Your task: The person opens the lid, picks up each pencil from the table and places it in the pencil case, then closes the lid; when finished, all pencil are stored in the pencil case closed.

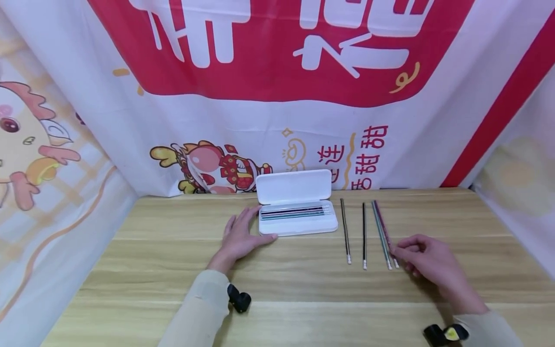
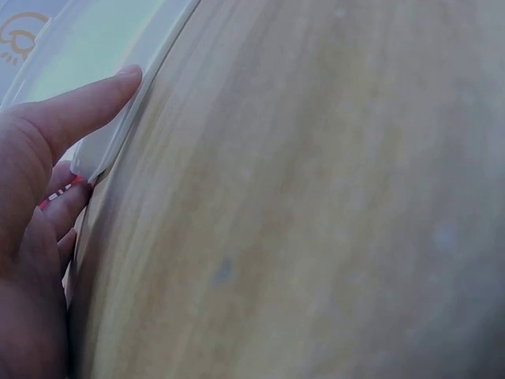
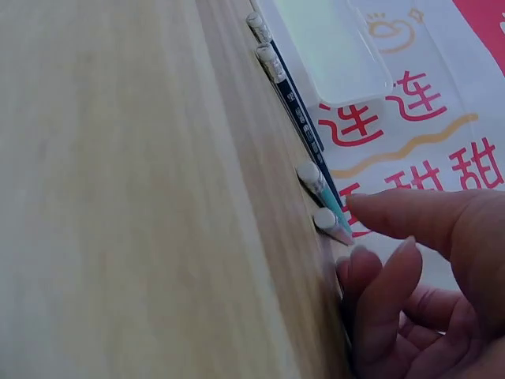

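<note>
A white pencil case (image 1: 299, 227) stands with its lid (image 1: 294, 187) raised, and several pencils (image 1: 292, 212) lie in it. My left hand (image 1: 241, 237) holds the case's left end, thumb along the front edge and fingers at the left side. In the left wrist view that thumb (image 2: 99, 110) rests on the case's rim. Over on the right, my right hand (image 1: 427, 258) reaches a dark red pencil (image 1: 385, 226), its index fingertip right at the shaft. In the right wrist view the thumb and index finger are spread apart. Close beside it lies a teal pencil (image 1: 381, 233).
Two dark striped pencils, one (image 1: 345, 231) nearer the case and another (image 1: 364, 236) to its right, lie on the wooden table (image 1: 303, 284). Eraser ends face the person. A printed cloth (image 1: 277, 115) hangs behind the table's back edge.
</note>
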`<action>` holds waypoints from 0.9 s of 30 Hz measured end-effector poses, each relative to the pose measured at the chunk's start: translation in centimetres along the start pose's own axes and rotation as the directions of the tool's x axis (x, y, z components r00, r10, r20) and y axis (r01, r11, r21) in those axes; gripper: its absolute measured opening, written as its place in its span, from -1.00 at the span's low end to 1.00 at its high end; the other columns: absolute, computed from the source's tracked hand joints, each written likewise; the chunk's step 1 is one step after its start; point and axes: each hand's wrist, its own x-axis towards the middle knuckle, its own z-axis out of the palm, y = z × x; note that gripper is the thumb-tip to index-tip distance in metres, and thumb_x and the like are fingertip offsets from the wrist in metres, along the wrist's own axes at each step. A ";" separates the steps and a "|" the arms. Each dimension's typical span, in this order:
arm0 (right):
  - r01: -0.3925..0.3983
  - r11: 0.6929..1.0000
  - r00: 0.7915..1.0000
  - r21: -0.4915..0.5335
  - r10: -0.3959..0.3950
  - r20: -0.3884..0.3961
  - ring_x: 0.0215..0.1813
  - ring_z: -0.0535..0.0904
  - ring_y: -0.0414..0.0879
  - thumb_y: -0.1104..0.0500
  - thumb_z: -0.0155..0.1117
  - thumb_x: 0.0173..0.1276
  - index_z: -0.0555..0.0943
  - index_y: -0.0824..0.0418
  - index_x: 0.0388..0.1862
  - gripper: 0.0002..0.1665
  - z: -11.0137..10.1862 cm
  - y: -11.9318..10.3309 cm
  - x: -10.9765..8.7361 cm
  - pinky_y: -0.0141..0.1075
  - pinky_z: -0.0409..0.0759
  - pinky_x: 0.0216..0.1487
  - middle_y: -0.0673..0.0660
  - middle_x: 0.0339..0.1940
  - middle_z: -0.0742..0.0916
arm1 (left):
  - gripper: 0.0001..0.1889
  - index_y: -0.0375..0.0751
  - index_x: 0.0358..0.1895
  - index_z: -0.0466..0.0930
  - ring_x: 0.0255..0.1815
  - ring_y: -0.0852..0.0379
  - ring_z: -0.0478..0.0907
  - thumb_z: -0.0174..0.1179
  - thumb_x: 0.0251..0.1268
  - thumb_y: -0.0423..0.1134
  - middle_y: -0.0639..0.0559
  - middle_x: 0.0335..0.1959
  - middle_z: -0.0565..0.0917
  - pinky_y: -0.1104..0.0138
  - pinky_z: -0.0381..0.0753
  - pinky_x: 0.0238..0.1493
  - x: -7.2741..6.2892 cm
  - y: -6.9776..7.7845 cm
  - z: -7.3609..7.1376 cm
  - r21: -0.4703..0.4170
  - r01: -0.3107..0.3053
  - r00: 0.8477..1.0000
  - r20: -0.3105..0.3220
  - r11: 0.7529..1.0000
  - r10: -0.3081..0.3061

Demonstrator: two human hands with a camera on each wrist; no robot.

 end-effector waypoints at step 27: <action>0.037 0.986 0.998 -0.160 -0.046 -0.054 -0.45 0.67 -0.11 0.06 0.34 0.47 0.65 0.38 -0.04 -0.64 0.7 -0.7 0.2 -0.26 0.69 -0.49 0.11 -0.40 0.78 | 0.07 0.12 0.72 0.20 0.85 -0.15 -0.10 0.54 0.18 0.24 -0.10 0.79 0.17 -0.13 -0.40 0.83 0.0 -0.1 0.1 0.004 -0.002 1.000 -0.004 1.000 0.002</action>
